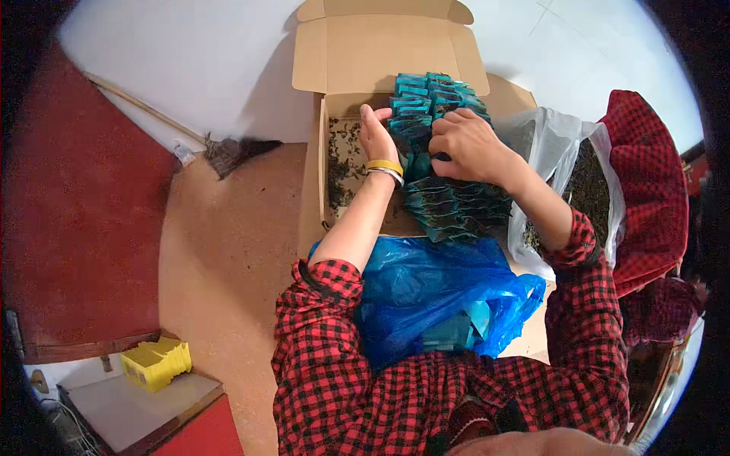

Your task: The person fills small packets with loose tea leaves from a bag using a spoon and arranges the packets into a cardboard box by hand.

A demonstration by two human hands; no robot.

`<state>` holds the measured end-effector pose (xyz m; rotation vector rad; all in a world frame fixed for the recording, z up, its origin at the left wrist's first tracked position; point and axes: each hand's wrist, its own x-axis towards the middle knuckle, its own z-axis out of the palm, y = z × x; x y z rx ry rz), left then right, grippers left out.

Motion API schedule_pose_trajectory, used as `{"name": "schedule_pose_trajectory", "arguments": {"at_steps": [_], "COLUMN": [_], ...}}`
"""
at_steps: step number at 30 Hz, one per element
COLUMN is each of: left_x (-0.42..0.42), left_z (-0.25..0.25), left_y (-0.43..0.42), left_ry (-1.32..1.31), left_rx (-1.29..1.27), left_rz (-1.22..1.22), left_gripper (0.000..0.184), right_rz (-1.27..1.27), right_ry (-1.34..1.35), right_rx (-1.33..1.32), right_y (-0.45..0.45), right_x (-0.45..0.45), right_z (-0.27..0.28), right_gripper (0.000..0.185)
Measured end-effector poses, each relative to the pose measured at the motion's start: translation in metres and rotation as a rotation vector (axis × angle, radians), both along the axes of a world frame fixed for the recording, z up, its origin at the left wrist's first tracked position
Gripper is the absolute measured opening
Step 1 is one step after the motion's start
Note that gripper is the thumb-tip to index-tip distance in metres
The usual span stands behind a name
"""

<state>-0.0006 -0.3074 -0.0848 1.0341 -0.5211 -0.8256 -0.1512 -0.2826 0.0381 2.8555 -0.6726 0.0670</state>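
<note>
Since the right hand (465,144) is curled over the teal packets (456,209) in the cardboard box (312,190) — can't tell if it's pinching one — I'd use the open left hand (376,140) as a light fence, keeping rows snug and off those loose dark bits (336,171).

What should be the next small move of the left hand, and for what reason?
Probably a light push of the left hand against the teal packets: its open palm faces them, their rows look uneven, and the right hand is bent over them.
</note>
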Motion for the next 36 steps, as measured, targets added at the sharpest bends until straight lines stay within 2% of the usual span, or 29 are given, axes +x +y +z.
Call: {"name": "schedule_pose_trajectory", "arguments": {"at_steps": [3,6,9,11,15,18,23,26,30,34,36], "left_x": [0.002,0.005,0.004,0.002,0.006,0.006,0.007,0.006,0.014,0.029,0.035], "left_z": [-0.002,-0.005,-0.007,-0.01,-0.013,-0.013,-0.005,-0.001,-0.002,-0.002,0.001], "left_y": [-0.001,-0.002,-0.004,-0.007,-0.011,-0.008,-0.003,0.001,-0.003,-0.002,0.003], "left_ry": [-0.012,0.001,0.027,0.04,0.224,0.436,0.43,0.333,0.346,0.328,0.351], "left_rx": [0.02,0.03,0.03,0.03,-0.013,-0.024,-0.023,-0.024,-0.051,0.009,0.03], "left_rz": [-0.005,-0.112,-0.099,-0.096,-0.143,-0.295,-0.301,-0.22,-0.211,-0.129,-0.147], "left_gripper": [0.067,0.067,0.068,0.068,0.067,0.067,0.07,0.071,0.071,0.071,0.071], "right_rz": [-0.026,-0.032,-0.148,-0.167,-0.201,-0.215,-0.163,-0.166,-0.109,-0.056,-0.113], "right_ry": [0.028,0.029,-0.135,-0.154,-0.26,-0.381,-0.417,-0.426,-0.475,-0.475,-0.359], "right_rx": [-0.046,-0.129,-0.126,-0.11,-0.041,0.031,-0.098,-0.181,-0.167,-0.014,0.06], "right_y": [0.001,-0.002,-0.009,-0.009,0.0,0.008,-0.002,-0.01,-0.008,0.011,0.016], "right_x": [0.005,0.01,0.011,0.008,0.013,0.02,0.033,0.04,0.045,0.053,0.061], "right_z": [-0.007,-0.02,-0.026,-0.027,-0.02,-0.016,-0.028,-0.037,-0.038,-0.04,-0.036], "right_gripper": [0.017,0.019,0.023,0.024,0.028,0.03,0.033,0.037,0.034,0.027,0.025]}}
